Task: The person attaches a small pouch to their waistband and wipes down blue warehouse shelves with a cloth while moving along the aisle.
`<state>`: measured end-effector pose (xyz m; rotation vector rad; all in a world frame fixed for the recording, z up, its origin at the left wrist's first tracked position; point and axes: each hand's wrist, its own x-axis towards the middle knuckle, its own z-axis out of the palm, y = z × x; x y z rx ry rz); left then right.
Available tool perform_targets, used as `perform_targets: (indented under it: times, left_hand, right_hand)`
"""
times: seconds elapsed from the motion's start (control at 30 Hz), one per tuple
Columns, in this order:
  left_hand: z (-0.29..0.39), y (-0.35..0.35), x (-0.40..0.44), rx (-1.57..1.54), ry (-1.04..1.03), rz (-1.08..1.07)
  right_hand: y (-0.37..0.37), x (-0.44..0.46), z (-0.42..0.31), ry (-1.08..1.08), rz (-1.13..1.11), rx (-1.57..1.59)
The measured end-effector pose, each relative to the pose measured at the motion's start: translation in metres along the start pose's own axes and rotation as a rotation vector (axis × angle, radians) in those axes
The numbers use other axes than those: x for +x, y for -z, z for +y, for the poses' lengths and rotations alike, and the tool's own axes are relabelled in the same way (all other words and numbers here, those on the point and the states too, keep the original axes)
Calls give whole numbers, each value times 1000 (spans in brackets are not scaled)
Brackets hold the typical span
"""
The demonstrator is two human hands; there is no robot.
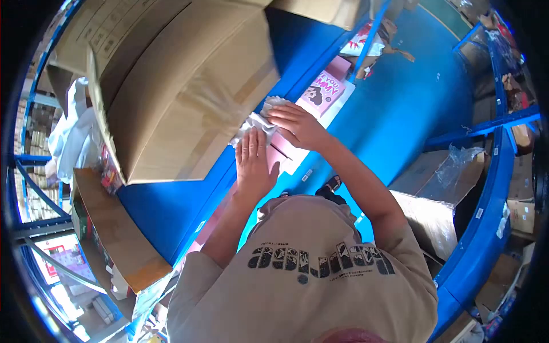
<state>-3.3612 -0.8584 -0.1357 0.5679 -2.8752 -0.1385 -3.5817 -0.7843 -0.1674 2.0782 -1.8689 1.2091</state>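
Both hands are on a crumpled whitish wrapping (253, 123) at the near edge of a large open cardboard box (171, 114). My left hand (253, 166) lies with its fingers extended and slightly apart on the wrapping's lower part. Across the upper part, my right hand (297, 127) rests with its fingers spread. Whether anything lies under the wrapping cannot be seen. A pink printed box (323, 91) is just beyond my right hand. Below the hands, a thin dark item (281, 152) shows over a pale pink surface.
The large box stands on a blue shelf (154, 211). A long flat carton (117, 228) is at the left, near white plastic bags (77, 131). At the right, an open carton (437, 194) with clear film sits by a blue rack beam (486, 217).
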Motion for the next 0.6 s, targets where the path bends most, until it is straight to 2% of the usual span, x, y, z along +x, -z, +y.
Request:
perform_targets:
  times: [0.13, 0.3, 0.47, 0.6]
  left_hand:
    - [18, -23, 49, 87, 47, 1]
    - [45, -46, 92, 175, 95, 97]
    - [63, -60, 130, 225, 103, 113]
    - [59, -77, 171, 263, 32, 89]
  right_hand:
    - [27, -1, 43, 50, 64, -58]
    - [55, -2, 77, -3, 92, -139]
    - [69, 0, 114, -16, 100, -150]
    - [90, 4, 148, -64, 66, -191]
